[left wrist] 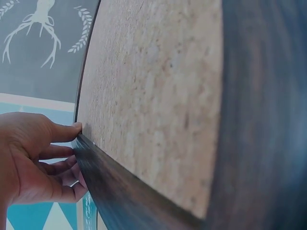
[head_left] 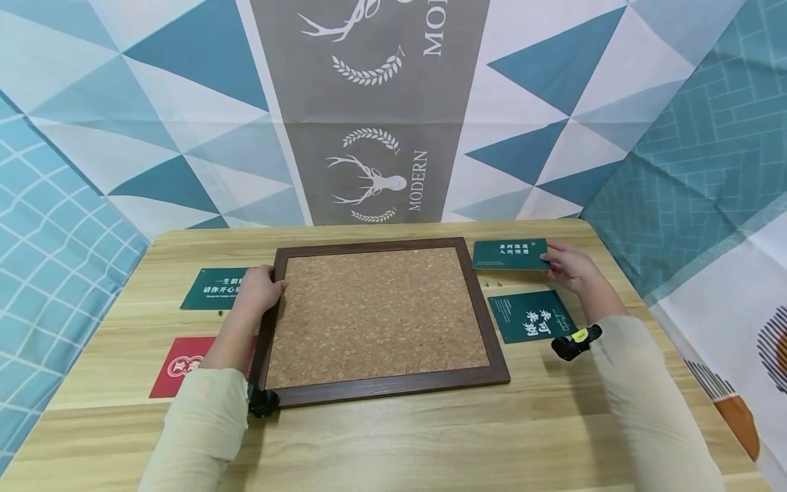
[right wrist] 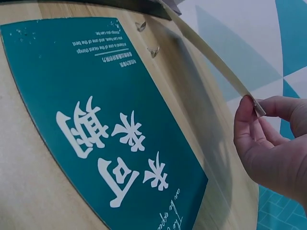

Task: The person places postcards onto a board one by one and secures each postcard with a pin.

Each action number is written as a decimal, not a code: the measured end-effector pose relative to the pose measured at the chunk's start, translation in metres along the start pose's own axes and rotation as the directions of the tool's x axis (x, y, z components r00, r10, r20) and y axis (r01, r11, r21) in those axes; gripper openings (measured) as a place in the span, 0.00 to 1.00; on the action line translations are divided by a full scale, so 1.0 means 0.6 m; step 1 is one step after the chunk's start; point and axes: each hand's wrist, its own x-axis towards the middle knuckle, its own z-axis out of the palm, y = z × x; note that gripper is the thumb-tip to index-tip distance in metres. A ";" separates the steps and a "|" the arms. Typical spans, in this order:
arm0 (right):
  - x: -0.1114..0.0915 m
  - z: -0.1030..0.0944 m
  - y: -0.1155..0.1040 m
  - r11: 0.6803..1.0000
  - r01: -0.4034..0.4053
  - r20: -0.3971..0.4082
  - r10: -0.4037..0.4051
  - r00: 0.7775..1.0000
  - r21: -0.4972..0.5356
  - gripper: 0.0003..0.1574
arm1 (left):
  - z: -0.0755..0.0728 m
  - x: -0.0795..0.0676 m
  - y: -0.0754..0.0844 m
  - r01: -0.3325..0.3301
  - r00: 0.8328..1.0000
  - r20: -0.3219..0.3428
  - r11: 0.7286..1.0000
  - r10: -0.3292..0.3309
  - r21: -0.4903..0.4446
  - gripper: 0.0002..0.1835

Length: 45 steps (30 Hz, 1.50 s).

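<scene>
A cork board (head_left: 378,314) with a dark brown wooden frame lies on the table. At the frame's left side, my left hand (head_left: 261,290) grips the edge; the left wrist view shows the thumb of that hand (left wrist: 41,160) on the rim and the fingers curled at its outer side. My right hand (head_left: 573,268) pinches the right end of a green card (head_left: 509,254) with white writing. In the right wrist view that card (right wrist: 216,60) appears nearly edge-on, raised above the table, between thumb and fingers. Below it lies another green card (head_left: 531,316).
Left of the board lie a green card (head_left: 209,290), partly behind my left hand, and a red card (head_left: 175,365), partly under my forearm. Small pushpin-like pieces (right wrist: 153,51) sit near the right-hand cards. A patterned cloth (head_left: 381,102) hangs behind the wooden table (head_left: 393,444).
</scene>
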 end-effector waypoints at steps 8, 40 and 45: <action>-0.016 0.005 -0.007 0.995 0.025 0.013 -0.026 1.000 0.102 0.44 | 0.002 0.000 0.000 -0.004 1.000 -0.002 1.000 0.004 -0.004 0.24; -0.052 0.087 -0.007 0.953 0.114 0.110 -0.150 0.983 0.282 0.29 | 0.008 0.003 -0.005 0.008 1.000 -0.026 1.000 -0.009 -0.021 0.25; -0.055 0.106 -0.004 0.950 0.133 0.130 -0.175 0.976 0.282 0.25 | 0.006 0.000 -0.004 0.007 1.000 -0.025 1.000 -0.008 -0.027 0.25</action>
